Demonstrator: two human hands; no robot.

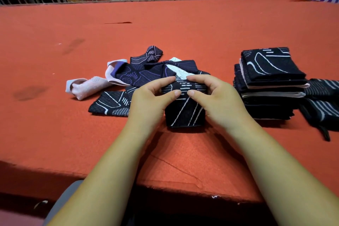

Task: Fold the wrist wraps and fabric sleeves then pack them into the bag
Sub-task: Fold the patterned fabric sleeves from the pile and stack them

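Both hands, left and right, pinch a dark sleeve mid-tabletop, grip clamped to set its fold, folded stack waiting rightward.

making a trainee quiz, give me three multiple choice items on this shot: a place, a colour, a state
1. Relative to the left hand and right hand, the folded stack lies: A left of both; B right of both; C between them.
2. The table cover is: A green; B grey; C red.
3. The dark patterned sleeve is: A gripped by both hands; B lying untouched; C in a bag.
Answers: B, it sits past the right hand; C, red felt; A, both hands pinch it.
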